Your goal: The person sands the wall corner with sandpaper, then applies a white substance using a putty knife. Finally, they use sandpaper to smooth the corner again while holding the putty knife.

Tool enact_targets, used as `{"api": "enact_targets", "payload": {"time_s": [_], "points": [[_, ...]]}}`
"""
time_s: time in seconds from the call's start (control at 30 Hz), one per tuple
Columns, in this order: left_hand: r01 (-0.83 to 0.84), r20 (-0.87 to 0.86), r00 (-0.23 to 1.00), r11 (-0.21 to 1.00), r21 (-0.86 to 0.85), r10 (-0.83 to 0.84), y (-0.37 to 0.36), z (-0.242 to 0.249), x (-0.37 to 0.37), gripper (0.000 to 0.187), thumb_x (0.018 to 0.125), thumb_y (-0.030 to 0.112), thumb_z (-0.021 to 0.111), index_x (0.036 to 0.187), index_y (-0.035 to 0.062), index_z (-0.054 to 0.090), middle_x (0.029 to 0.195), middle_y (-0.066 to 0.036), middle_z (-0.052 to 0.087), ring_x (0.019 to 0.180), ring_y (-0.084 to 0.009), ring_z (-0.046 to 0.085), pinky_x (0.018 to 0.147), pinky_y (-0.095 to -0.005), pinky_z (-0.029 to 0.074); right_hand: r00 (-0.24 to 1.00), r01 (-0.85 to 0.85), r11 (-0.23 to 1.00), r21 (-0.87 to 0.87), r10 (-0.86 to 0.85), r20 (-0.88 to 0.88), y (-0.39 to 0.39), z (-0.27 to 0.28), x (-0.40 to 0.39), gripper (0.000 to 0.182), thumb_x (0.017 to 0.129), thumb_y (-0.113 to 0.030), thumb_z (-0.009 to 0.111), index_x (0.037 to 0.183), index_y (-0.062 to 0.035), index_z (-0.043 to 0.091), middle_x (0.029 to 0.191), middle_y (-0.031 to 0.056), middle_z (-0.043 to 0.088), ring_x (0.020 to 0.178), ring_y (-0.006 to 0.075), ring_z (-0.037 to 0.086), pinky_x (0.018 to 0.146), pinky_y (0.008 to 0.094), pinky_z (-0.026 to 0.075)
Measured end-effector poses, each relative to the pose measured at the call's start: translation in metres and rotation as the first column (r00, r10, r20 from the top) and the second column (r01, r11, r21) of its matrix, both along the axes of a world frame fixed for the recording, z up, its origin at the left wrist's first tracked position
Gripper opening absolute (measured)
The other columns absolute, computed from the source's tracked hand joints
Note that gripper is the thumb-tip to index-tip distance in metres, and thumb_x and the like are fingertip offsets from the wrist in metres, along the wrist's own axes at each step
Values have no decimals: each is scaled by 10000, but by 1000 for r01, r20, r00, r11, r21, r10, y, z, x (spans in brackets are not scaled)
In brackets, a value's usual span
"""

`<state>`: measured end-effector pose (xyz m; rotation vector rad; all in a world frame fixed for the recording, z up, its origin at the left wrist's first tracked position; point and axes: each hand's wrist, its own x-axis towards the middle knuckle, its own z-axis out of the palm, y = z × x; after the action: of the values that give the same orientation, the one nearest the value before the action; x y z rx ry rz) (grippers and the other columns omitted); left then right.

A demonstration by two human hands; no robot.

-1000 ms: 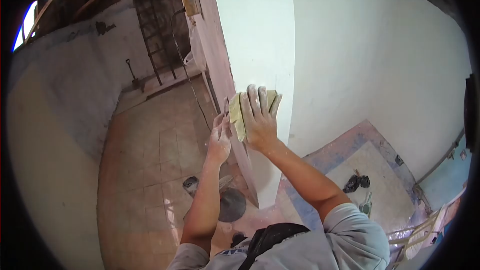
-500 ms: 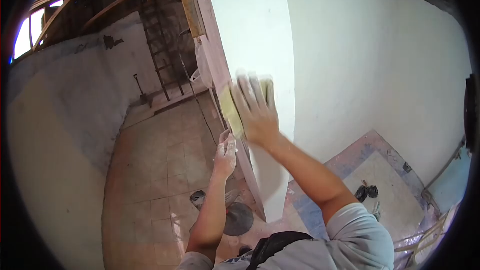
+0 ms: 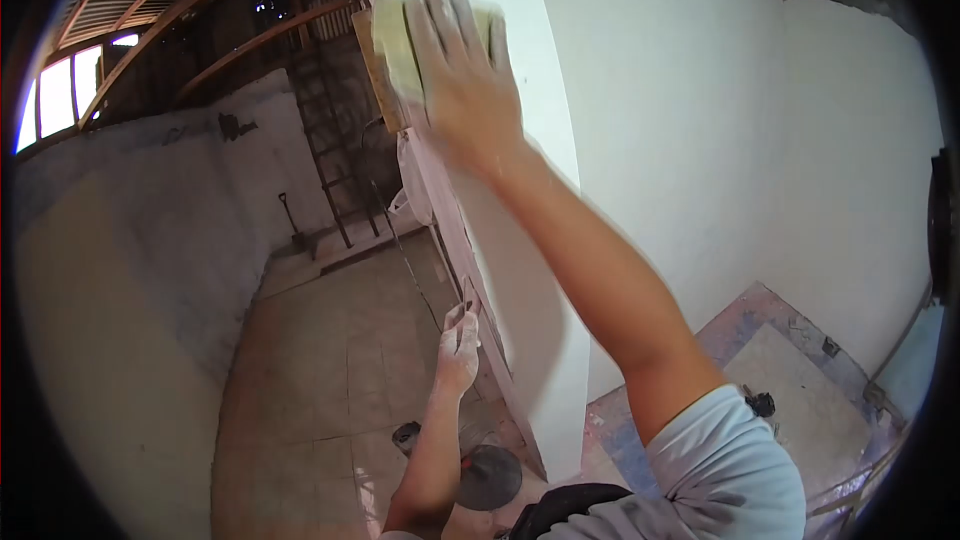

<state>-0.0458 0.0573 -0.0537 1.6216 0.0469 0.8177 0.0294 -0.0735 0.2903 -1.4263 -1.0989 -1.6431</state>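
Note:
High on the narrow white end face of the wall (image 3: pixel 520 250), my right hand (image 3: pixel 465 80) lies with its fingers spread over a yellow sheet of sandpaper (image 3: pixel 400 50), pressing it flat. The sheet's edges show on both sides of the fingers, slightly blurred. My left hand (image 3: pixel 458 350), dusted white, is lower down beside the wall's left edge. Its fingers are bent together around a small, thin item that I cannot make out.
A round dark container (image 3: pixel 490 477) stands on the tiled floor (image 3: pixel 310 370) below my left hand. Timber (image 3: pixel 377 70) and a white plastic bag (image 3: pixel 412 180) are at the wall's left edge. Farther back are a shovel (image 3: pixel 290 220) and a ladder (image 3: pixel 330 160).
My right hand has slid up the wall face with the sandpaper, from mid-height to near the top. My left hand stays by the wall's edge. The view has shifted slightly upward.

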Motion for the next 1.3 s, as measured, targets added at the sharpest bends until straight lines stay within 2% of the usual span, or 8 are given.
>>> {"api": "enact_targets", "payload": {"time_s": [0.17,0.47,0.63,0.8,0.97,1.03,1.17,1.3], "points": [[-7,-94,996,998,-66,1,-7,11,-8,441,1116,345,490,1280,-36,640,1219,5,523,820,-37,475,729,-231,439,979,36,977,-210,-77,-190,-21,-218,5,827,857,-327,694,1570,-30,398,1665,193,319,1533,408,306,1216,657,196],[-81,-118,989,996,38,85,-11,16,-9,462,1126,339,463,1289,-50,653,1378,-29,516,901,-68,501,799,-246,455,997,-80,989,122,80,11,-20,89,42,702,1048,-455,473,1601,-53,312,1661,181,319,1545,385,261,1254,579,182],[-33,-139,990,999,-23,29,-6,11,-10,482,1130,338,449,1413,-18,609,1435,-41,500,893,-65,519,785,-240,462,996,82,995,51,-79,-47,-28,-6,46,692,1042,-365,476,1614,-27,279,1673,210,283,1555,410,237,1262,585,136],[-53,-171,984,999,-9,51,0,9,-6,450,1113,379,491,1038,-31,663,1343,-58,534,874,-68,502,784,-254,462,970,59,989,-137,-90,-227,-42,-145,34,750,1015,-361,546,1623,-16,273,1689,238,226,1556,453,213,1225,669,102],[-48,-93,994,997,57,53,2,4,-5,488,1101,415,513,1049,-40,683,1213,-59,555,878,-85,494,773,-265,465,982,-85,984,155,109,-153,-40,53,49,755,1011,-368,528,1606,9,258,1667,206,290,1545,409,249,1236,634,169],[-95,-16,995,992,78,96,-9,14,-8,454,1115,395,478,1230,-1,670,1074,15,565,717,-31,471,606,-224,408,954,-206,965,163,235,-186,-44,69,53,766,1002,-387,538,1587,32,277,1659,210,297,1548,402,245,1223,655,186],[-30,-146,989,1000,9,31,-17,26,-18,406,1120,329,484,1088,-31,671,1217,-44,543,840,-62,468,719,-255,438,996,50,993,109,-41,-83,-36,-6,59,742,1019,-355,533,1614,-3,262,1668,196,305,1545,403,256,1247,606,155],[-55,-80,995,988,144,67,-13,16,-14,505,1117,371,478,1431,-13,575,1266,-69,549,880,-87,510,755,-262,465,957,-35,994,-103,4,-291,-63,-226,35,793,935,-274,637,1550,107,313,1648,329,242,1520,548,214,1212,699,113]]}}
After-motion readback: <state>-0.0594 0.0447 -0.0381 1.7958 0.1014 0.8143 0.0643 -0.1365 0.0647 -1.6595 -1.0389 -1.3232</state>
